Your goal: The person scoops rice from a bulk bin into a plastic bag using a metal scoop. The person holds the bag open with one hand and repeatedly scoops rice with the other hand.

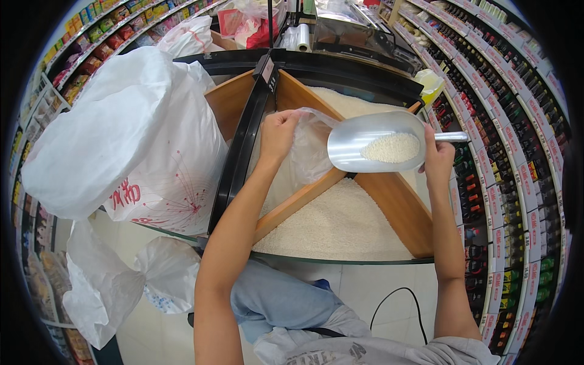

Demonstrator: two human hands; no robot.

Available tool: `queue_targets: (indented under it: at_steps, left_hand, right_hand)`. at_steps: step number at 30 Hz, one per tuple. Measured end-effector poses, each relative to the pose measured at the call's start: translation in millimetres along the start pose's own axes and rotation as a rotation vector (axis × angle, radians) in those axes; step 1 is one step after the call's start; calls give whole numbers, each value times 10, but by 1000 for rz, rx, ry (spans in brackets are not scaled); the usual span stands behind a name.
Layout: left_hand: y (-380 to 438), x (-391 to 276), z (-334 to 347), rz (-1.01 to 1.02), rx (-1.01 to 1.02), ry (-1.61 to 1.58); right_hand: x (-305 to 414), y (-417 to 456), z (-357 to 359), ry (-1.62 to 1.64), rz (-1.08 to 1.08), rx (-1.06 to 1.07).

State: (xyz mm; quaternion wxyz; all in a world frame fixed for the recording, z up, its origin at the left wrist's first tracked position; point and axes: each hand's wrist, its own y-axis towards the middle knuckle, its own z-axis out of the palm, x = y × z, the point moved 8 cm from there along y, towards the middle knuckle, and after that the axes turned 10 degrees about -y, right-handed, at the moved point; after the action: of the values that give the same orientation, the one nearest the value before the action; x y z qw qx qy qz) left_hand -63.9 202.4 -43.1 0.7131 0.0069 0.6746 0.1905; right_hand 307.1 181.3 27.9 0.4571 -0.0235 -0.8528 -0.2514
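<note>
My left hand (279,132) pinches the upper edge of a clear plastic bag (312,146), which hangs over a wooden-walled rice bin. My right hand (437,153) grips a metal scoop (349,146) near the base of its handle. A small heap of white rice (393,147) lies in the scoop, whose front edge is beside the bag. Whether they touch I cannot tell. Below the scoop, loose rice (333,223) fills a compartment between wooden dividers (397,210). Another compartment of pale grain (356,100) is behind the scoop. The bag's lower contents are unclear.
A large white woven sack (182,137) stands at the left against the bin's black frame (242,141). Tied white sacks (169,273) are on the floor. Shelves of bottles (474,182) curve along the right, packaged snacks (105,50) at upper left. A black cable (401,289) loops below.
</note>
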Motion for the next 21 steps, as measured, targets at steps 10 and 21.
queue_targets:
  at_steps: [10,21]
  left_hand:
    - [28,12,-76,0,-49,4]
    - [54,26,-92,15,-58,36]
  right_hand:
    - [922,-5,79,-3,-292,-115]
    - [538,-303,-35,-59,-404,137]
